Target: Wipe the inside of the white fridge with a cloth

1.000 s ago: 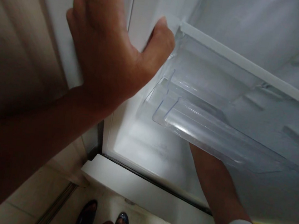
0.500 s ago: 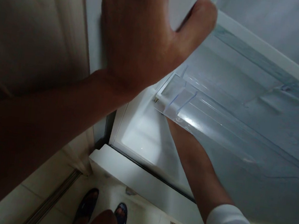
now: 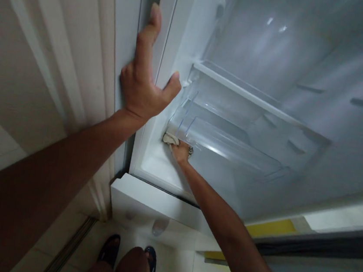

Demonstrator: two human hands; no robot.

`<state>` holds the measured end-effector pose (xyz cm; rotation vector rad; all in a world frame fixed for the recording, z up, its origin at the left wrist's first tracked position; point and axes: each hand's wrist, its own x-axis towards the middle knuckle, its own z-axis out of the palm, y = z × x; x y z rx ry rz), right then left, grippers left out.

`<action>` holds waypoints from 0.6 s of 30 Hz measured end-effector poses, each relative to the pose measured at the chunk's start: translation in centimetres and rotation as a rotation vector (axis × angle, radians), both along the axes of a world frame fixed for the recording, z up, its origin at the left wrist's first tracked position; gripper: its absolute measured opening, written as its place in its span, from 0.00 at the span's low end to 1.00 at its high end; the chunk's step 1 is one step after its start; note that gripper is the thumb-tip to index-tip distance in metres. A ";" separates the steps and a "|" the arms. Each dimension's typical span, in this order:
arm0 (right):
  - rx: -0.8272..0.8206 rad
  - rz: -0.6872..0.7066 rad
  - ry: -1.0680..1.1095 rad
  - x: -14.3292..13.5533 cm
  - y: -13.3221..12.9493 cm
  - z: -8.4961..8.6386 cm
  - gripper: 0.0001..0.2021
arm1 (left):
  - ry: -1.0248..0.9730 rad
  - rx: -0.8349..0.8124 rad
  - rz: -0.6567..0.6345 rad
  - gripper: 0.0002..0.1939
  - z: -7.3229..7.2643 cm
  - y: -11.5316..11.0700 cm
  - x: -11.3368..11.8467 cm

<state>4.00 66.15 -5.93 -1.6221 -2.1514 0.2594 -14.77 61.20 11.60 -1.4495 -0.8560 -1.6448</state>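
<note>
An open white fridge (image 3: 277, 46) fills the upper right, its inside bare. My left hand (image 3: 143, 83) rests flat on the fridge's left front edge, fingers pointing up and thumb spread toward the inside. A clear plastic drawer (image 3: 224, 132) sits low in the fridge under a white-edged shelf (image 3: 239, 88). My right hand (image 3: 181, 151) reaches under the drawer's left corner and grips a small pale cloth (image 3: 169, 139) pressed against the inner wall.
A beige curtain or panel (image 3: 47, 51) hangs at the left. The fridge's white lower ledge (image 3: 154, 205) juts out above the tiled floor (image 3: 182, 271). My knee and dark sandals (image 3: 111, 246) show at the bottom. A yellow strip (image 3: 269, 227) lies at the right.
The view has pulled back and up, so more of the fridge shows. My left hand went from gripping the shelf corner to lying flat on the frame. My right hand and cloth came into sight.
</note>
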 end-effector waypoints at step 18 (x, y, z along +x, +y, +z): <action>-0.040 -0.196 0.103 14.3 -13.1 1.5 0.20 | -0.210 -0.411 -0.252 0.47 0.0 -2.5 0.4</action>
